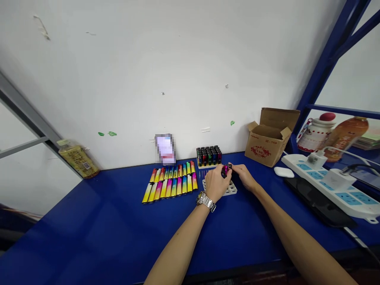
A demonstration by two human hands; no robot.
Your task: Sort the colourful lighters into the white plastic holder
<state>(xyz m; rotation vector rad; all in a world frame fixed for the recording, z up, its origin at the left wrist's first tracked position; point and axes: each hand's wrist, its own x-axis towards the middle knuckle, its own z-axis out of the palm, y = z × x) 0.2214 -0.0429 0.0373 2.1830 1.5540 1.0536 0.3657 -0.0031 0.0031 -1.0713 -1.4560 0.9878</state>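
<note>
My left hand [217, 183], with a metal watch on its wrist, is closed round a dark pink-and-black lighter [226, 170]. The fingertips of my right hand [244, 176] pinch at the dark far end of the same lighter. Below both hands lies a white tray with holes [230, 190], partly hidden by my left hand. Behind them, a second tray [203, 166] holds several dark lighters [209, 155] standing upright in rows. To the left, two rows of shiny rainbow-coloured lighters [170, 187] lie flat on the blue table [118, 221].
A phone [165, 149] leans against the wall. An open cardboard box [265, 144] stands at the back right. Farther right are a white earbud case [284, 172], a black phone [319, 202] and a power strip [332, 184]. A bottle [77, 159] stands at the far left.
</note>
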